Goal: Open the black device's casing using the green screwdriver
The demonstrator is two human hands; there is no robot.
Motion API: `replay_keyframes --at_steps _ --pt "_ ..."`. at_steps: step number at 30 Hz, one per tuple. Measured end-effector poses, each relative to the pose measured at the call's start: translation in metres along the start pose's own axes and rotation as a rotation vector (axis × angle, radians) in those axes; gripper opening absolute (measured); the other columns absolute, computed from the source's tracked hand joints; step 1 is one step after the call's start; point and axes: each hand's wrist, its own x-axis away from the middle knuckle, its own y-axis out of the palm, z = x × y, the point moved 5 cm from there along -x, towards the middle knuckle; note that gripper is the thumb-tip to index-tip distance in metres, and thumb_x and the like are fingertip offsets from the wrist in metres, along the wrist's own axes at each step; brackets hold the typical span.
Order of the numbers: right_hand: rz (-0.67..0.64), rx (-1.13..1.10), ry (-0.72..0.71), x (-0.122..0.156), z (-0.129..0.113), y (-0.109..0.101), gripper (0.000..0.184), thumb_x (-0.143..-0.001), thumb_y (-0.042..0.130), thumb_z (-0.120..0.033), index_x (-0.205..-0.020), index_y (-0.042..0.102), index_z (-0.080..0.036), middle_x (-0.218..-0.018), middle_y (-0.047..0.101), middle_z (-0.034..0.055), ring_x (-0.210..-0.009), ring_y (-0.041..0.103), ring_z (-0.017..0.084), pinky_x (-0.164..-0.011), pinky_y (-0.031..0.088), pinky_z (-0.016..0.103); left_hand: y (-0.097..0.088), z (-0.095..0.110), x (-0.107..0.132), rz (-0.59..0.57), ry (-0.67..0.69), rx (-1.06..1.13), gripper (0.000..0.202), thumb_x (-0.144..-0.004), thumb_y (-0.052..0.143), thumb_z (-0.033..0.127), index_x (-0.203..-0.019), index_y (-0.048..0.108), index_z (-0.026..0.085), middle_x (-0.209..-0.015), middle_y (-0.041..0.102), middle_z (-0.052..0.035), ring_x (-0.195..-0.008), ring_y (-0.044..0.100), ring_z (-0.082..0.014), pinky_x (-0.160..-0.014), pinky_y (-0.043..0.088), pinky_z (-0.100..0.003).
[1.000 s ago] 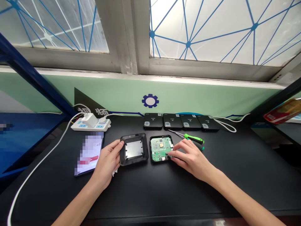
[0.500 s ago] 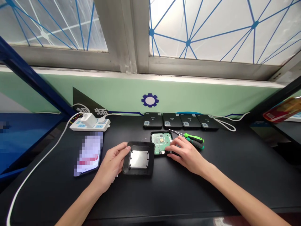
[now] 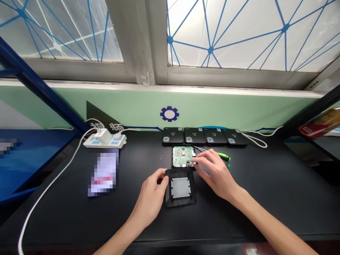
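Observation:
My left hand (image 3: 152,193) grips the left edge of a square black cover (image 3: 167,202), thumb on top, its inner side up. A silvery metal plate (image 3: 181,187) is fixed in the middle of that cover. Just beyond it lies an open black box holding a green circuit board (image 3: 178,156). The fingers of my right hand (image 3: 215,173) close on the box's near right corner, by the connectors. Partly hidden behind this hand is a screwdriver with a bright green and black handle (image 3: 224,156); a second green handle end (image 3: 227,165) shows below it.
Several closed black boxes (image 3: 195,136) stand in a row along the wall. A few tiny screws (image 3: 161,157) lie left of the circuit board. Farther left are a blurred-out phone (image 3: 105,171) and a white power strip (image 3: 106,141) with a plug and cable. A white cable (image 3: 261,141) lies at right.
My left hand has brought the cover rightward and lower, in front of the open box. That box has shifted slightly away toward the wall, with my right hand still at its corner.

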Motion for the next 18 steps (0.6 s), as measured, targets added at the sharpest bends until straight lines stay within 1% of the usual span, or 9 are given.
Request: replay_keyframes --at_steps 3,7,9,11,13,14,15,16,18 --pt "0.018 -0.082 0.011 0.008 -0.029 -0.013 0.027 -0.110 0.058 -0.011 -0.129 0.069 -0.026 -0.109 0.074 0.0093 -0.099 0.066 0.026 -0.088 0.059 0.045 0.001 0.005 0.009 0.008 0.048 -0.181 0.035 -0.098 0.063 0.048 -0.119 0.081 0.027 -0.103 0.074 -0.0036 -0.060 0.058 -0.0164 -0.066 0.050 -0.030" --pt "-0.001 -0.189 -0.002 0.026 -0.074 -0.012 0.030 -0.106 0.059 -0.007 -0.129 0.069 -0.022 -0.104 0.075 0.0087 -0.089 0.064 0.023 -0.079 0.058 0.039 0.001 0.008 0.025 0.142 0.044 -0.202 0.043 -0.093 0.071 0.054 -0.127 0.080 0.029 -0.108 0.069 -0.0053 -0.068 0.063 -0.0201 -0.067 0.053 -0.033" --pt "-0.017 -0.233 -0.030 0.033 -0.095 -0.005 0.035 -0.101 0.061 -0.004 -0.129 0.071 -0.021 -0.106 0.076 0.0087 -0.087 0.065 0.021 -0.079 0.060 0.036 0.008 0.006 0.034 0.127 -0.033 -0.030 0.048 -0.091 0.073 0.060 -0.127 0.078 0.028 -0.097 0.066 -0.0035 -0.071 0.064 -0.0209 -0.063 0.053 -0.030" --pt "0.004 -0.261 -0.099 0.037 -0.111 0.001 0.039 -0.095 0.064 -0.003 -0.129 0.073 -0.019 -0.120 0.078 0.0116 -0.095 0.069 0.022 -0.086 0.063 0.036 0.021 0.003 0.044 0.036 -0.178 0.280 0.051 -0.091 0.072 0.066 -0.121 0.078 0.025 -0.084 0.063 -0.0017 -0.069 0.062 -0.0201 -0.058 0.053 -0.027" --pt "0.056 -0.213 -0.158 0.039 -0.120 0.003 0.041 -0.093 0.062 0.002 -0.128 0.074 -0.017 -0.129 0.080 0.0120 -0.100 0.072 0.023 -0.088 0.064 0.035 0.033 0.003 0.055 -0.024 -0.335 0.583 0.048 -0.090 0.076 0.062 -0.114 0.082 0.021 -0.093 0.069 -0.0053 -0.089 0.070 -0.0222 -0.077 0.062 -0.027" --pt "0.075 -0.195 -0.173 0.040 -0.123 0.002 0.040 -0.095 0.062 0.002 -0.128 0.074 -0.015 -0.129 0.081 0.0126 -0.102 0.073 0.024 -0.089 0.064 0.036 0.040 0.004 0.061 -0.073 -0.421 0.688 0.044 -0.088 0.079 0.058 -0.110 0.084 0.020 -0.097 0.071 -0.0069 -0.094 0.071 -0.0228 -0.083 0.063 -0.028" --pt "0.086 -0.189 -0.178 0.040 -0.124 0.000 0.036 -0.098 0.061 0.001 -0.129 0.074 -0.013 -0.127 0.081 0.0136 -0.103 0.073 0.025 -0.089 0.064 0.036 0.045 0.006 0.066 -0.120 -0.489 0.764 0.042 -0.086 0.081 0.056 -0.105 0.085 0.019 -0.097 0.072 -0.0078 -0.094 0.072 -0.0234 -0.083 0.064 -0.028" --pt "0.074 -0.211 -0.165 0.040 -0.124 -0.002 0.032 -0.101 0.062 -0.002 -0.130 0.074 -0.011 -0.126 0.082 0.0153 -0.105 0.074 0.026 -0.091 0.065 0.038 0.048 0.008 0.072 -0.162 -0.532 0.819 0.040 -0.086 0.082 0.054 -0.104 0.086 0.019 -0.098 0.074 -0.0089 -0.095 0.073 -0.0247 -0.085 0.065 -0.030" --pt "0.050 -0.290 -0.100 0.040 -0.124 -0.008 0.030 -0.107 0.061 -0.009 -0.134 0.073 -0.011 -0.126 0.081 0.0171 -0.107 0.075 0.027 -0.093 0.067 0.040 0.048 0.015 0.080 -0.194 -0.518 0.867 0.039 -0.087 0.083 0.054 -0.105 0.086 0.021 -0.101 0.076 -0.0105 -0.100 0.075 -0.0283 -0.089 0.066 -0.034"
